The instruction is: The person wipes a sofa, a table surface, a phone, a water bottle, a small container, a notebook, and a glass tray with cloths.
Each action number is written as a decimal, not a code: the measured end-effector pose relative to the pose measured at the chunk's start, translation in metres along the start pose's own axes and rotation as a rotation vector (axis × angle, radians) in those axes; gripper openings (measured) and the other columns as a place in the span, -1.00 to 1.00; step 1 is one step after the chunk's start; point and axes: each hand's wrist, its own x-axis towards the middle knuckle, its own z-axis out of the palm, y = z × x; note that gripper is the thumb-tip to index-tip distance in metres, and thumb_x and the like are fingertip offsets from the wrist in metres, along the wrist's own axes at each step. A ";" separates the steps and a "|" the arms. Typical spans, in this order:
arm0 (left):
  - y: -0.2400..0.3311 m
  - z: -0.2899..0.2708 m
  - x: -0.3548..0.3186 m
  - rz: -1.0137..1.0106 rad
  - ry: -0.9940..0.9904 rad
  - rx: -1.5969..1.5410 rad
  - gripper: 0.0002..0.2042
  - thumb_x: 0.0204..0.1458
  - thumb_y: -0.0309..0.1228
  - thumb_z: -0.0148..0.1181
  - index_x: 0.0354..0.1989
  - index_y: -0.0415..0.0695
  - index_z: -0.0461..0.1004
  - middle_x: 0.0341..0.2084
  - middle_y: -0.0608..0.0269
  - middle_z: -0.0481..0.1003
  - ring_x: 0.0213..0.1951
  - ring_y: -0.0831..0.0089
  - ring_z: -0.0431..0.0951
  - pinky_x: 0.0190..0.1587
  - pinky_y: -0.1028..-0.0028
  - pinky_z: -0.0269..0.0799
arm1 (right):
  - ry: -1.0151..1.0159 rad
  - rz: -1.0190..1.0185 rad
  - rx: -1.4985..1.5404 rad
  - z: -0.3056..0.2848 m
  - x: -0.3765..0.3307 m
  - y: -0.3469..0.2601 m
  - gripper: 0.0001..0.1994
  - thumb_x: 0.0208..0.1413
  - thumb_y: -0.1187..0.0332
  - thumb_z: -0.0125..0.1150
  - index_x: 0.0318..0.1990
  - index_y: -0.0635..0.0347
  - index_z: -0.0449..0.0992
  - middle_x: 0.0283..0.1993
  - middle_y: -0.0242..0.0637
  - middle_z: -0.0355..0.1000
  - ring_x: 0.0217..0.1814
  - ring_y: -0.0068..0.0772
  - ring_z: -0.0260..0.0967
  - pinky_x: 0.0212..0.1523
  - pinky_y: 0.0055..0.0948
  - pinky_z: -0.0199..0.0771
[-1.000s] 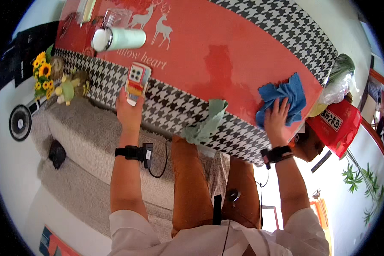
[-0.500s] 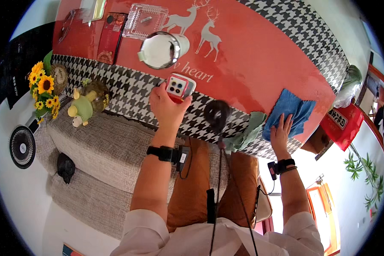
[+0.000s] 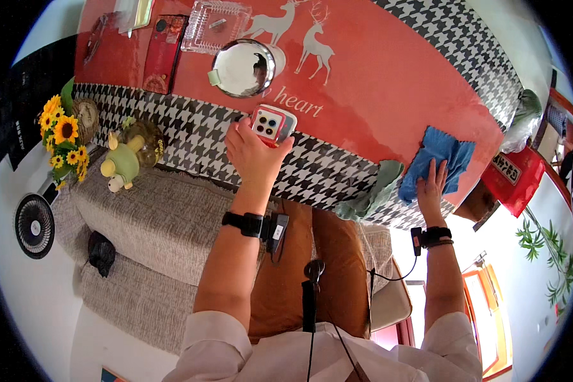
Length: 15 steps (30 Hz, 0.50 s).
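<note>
My left hand [image 3: 254,149] is closed around the lower end of a red-edged phone [image 3: 268,124] with a cluster of camera lenses, thumb on one side and fingers on the other. A grey rounded edge shows beside it; I cannot make out whether it belongs to the phone. At the table's right end, my right hand [image 3: 431,191] rests on a crumpled blue cloth [image 3: 449,156], its fingers stretched out and a little apart. A pale green cloth [image 3: 377,194] hangs over the near edge, left of the blue one. Beyond the phone stands a cup with a shiny round lid [image 3: 239,67].
The red table [image 3: 369,83] has houndstooth borders. At its far left are a clear glass tray [image 3: 204,38] and a dark red box [image 3: 163,60]. A plush-topped jar [image 3: 124,159] and sunflowers [image 3: 65,130] stand near the left edge. A grey sofa [image 3: 146,223] sits along the near side.
The view has shifted slightly. My right hand's fingers have drawn closer together on the blue cloth. The dark dangling cord end has swung down from the table edge toward my lap.
</note>
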 end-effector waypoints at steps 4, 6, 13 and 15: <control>0.007 0.001 -0.001 -0.009 -0.021 0.057 -0.17 -0.44 0.01 0.37 -0.04 -0.24 0.12 -0.10 -0.12 0.15 -0.06 -0.02 0.18 -0.09 0.04 0.17 | 0.117 0.047 0.021 0.013 -0.001 -0.011 -0.41 0.04 0.36 -0.07 0.26 0.08 -0.05 0.34 0.12 -0.37 0.33 0.30 -0.39 0.26 0.04 -0.25; 0.005 0.000 0.001 -0.005 -0.010 0.106 -0.17 -0.44 0.01 0.37 -0.05 -0.25 0.12 -0.11 -0.12 0.16 -0.07 -0.02 0.18 -0.10 0.04 0.18 | 0.075 0.008 0.003 0.009 -0.003 -0.008 -0.42 0.05 0.35 -0.07 0.26 0.06 -0.04 0.34 0.10 -0.37 0.33 0.30 -0.38 0.25 0.04 -0.22; 0.005 0.005 0.004 -0.019 -0.047 0.115 -0.19 -0.43 0.00 0.37 -0.08 -0.29 0.13 -0.13 -0.10 0.17 0.00 0.04 0.07 -0.02 0.07 0.10 | 0.083 -0.011 0.012 0.000 -0.002 0.002 -0.47 0.08 0.35 -0.08 0.25 -0.02 0.02 0.35 0.00 -0.29 0.32 0.30 -0.32 0.23 0.03 -0.12; 0.009 0.008 0.003 -0.020 -0.062 0.096 -0.20 -0.43 -0.03 0.37 -0.08 -0.29 0.13 -0.12 -0.12 0.16 0.01 0.02 0.07 -0.01 0.07 0.11 | 0.210 0.046 0.065 0.014 -0.008 -0.003 -0.49 0.09 0.34 -0.09 0.24 -0.01 0.04 0.35 -0.02 -0.28 0.32 0.29 -0.33 0.23 0.03 -0.14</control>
